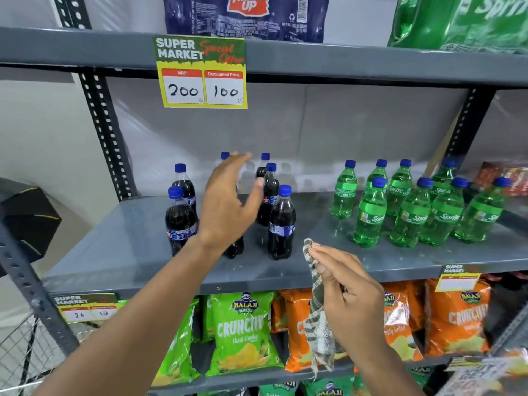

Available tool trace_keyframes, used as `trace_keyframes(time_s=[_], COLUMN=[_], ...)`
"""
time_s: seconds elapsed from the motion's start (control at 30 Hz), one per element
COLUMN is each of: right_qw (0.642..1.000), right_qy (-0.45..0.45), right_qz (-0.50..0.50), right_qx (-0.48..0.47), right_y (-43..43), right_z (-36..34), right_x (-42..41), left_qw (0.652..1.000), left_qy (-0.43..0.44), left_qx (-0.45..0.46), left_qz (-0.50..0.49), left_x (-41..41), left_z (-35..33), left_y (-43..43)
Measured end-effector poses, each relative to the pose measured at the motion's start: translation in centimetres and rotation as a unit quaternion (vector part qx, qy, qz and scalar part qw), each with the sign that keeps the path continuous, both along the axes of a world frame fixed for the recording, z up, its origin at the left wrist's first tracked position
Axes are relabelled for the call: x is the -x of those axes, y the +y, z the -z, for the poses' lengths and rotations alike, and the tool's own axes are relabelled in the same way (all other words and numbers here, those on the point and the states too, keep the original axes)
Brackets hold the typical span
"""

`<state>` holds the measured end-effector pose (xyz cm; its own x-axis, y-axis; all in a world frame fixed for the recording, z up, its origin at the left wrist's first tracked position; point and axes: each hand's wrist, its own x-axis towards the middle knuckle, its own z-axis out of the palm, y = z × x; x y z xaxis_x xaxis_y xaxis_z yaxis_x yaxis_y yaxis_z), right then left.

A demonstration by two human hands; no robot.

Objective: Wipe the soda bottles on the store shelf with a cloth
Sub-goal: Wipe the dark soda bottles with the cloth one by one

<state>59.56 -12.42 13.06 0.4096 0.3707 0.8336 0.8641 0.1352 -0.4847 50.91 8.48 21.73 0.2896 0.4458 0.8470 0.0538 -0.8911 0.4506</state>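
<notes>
Several dark cola bottles (281,224) with blue caps stand in a cluster on the grey middle shelf (128,247). To their right stand several green Sprite bottles (370,215). My left hand (228,204) is open with fingers spread, raised in front of the cola cluster and hiding one bottle partly. My right hand (348,292) is lower, in front of the shelf edge, pinching a striped grey-and-white cloth (318,318) that hangs down from it.
A yellow price sign (201,72) hangs from the upper shelf, which carries large wrapped packs. Green and orange snack bags (243,330) fill the shelf below. Perforated metal uprights (105,124) frame the shelf. A wire basket (23,352) sits at lower left.
</notes>
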Motion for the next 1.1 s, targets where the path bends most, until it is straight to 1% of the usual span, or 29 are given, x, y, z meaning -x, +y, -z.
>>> trace_keyframes(time_s=[0.03, 0.07, 0.13, 0.2, 0.23, 0.3, 0.37, 0.43, 0.53, 0.63, 0.77, 0.87, 0.93, 1.03, 1.1], right_qw=[1.0, 1.0, 1.0, 1.0, 1.0, 1.0, 1.0, 1.0, 1.0, 1.0, 1.0, 1.0, 1.0, 0.997, 0.993], right_qy=[0.005, 0.01, 0.01, 0.004, 0.002, 0.002, 0.004, 0.006, 0.012, 0.013, 0.005, -0.005, -0.025, -0.075, -0.106], right_qz=[-0.002, -0.003, -0.004, -0.002, 0.001, 0.009, 0.015, 0.016, 0.011, 0.0, -0.008, -0.003, 0.009, 0.035, 0.046], right_qx=[-0.002, -0.003, -0.008, -0.007, -0.007, -0.008, -0.01, -0.009, -0.004, -0.002, 0.002, 0.005, 0.002, 0.005, 0.024], right_y=[-0.1, -0.2, -0.4, -0.7, -0.9, -1.4, -1.8, -2.0, -2.1, -1.7, -1.1, -0.5, 0.2, 1.6, 2.8], right_z=[0.0, -0.1, -0.2, -0.3, -0.4, -0.5, -0.5, -0.5, -0.5, -0.6, -0.5, -0.8, -1.2, -2.5, -3.7], right_x=[-0.2, -0.3, -0.5, -0.7, -0.8, -1.3, -1.9, -2.3, -3.0, -3.3, -3.3, -3.3, -3.5, -3.8, -3.8], left_qw=[0.999, 0.997, 0.982, 0.947, 0.93, 0.902, 0.882, 0.87, 0.862, 0.86, 0.861, 0.854, 0.846, 0.815, 0.798], left_qy=[0.016, 0.041, 0.109, 0.176, 0.198, 0.209, 0.198, 0.196, 0.211, 0.222, 0.215, 0.193, 0.164, 0.1, 0.083], left_qx=[-0.02, -0.002, 0.095, 0.21, 0.251, 0.313, 0.358, 0.378, 0.378, 0.372, 0.371, 0.389, 0.411, 0.465, 0.48], left_qz=[0.027, 0.06, 0.121, 0.171, 0.184, 0.21, 0.234, 0.249, 0.262, 0.271, 0.271, 0.286, 0.298, 0.331, 0.356], left_x=[-0.5, -1.1, -2.7, -4.4, -5.2, -6.5, -7.2, -7.3, -7.3, -7.2, -7.6, -7.9, -7.9, -7.8, -7.7], left_z=[-0.2, -0.5, -0.8, -0.8, -0.6, -0.2, 0.0, 0.0, 0.1, 0.0, -0.1, 0.2, 0.1, -0.7, -1.4], left_y=[-1.0, -1.9, -2.7, -2.4, -2.0, -1.2, -0.7, -0.2, 0.6, 0.6, 0.0, -0.3, -0.6, -1.4, -2.2])
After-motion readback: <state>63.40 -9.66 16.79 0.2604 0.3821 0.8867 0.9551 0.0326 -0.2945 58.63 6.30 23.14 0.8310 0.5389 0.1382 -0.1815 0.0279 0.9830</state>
